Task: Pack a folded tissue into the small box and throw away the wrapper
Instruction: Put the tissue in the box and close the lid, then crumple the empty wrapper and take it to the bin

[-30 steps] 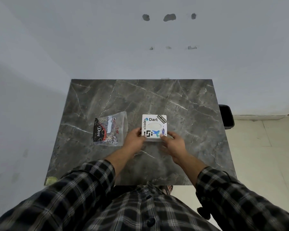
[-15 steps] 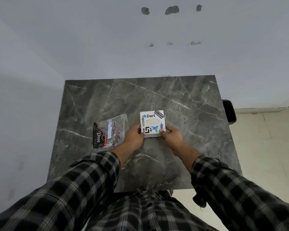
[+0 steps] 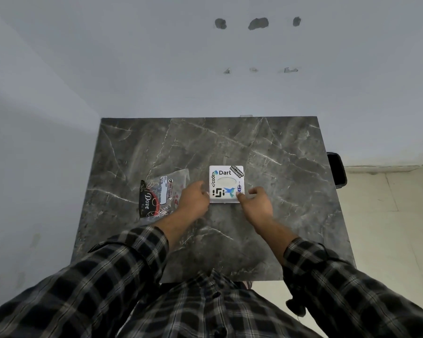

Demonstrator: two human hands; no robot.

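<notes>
Nearest the camera, plaid sleeves reach forward over a dark marble desk. Left hand presses its fingers against the left side of the small box, gripping it. Right hand pinches the box's near right corner, thumb on top. Box is white, sticker-covered, oval slot in lid, flat on desk near centre. Wrapper, clear plastic with dark "Dove" label, lies just left of the box, partly under left hand. Tissue inside box: cannot tell. Black bin sits beyond the desk's right edge on the floor.
</notes>
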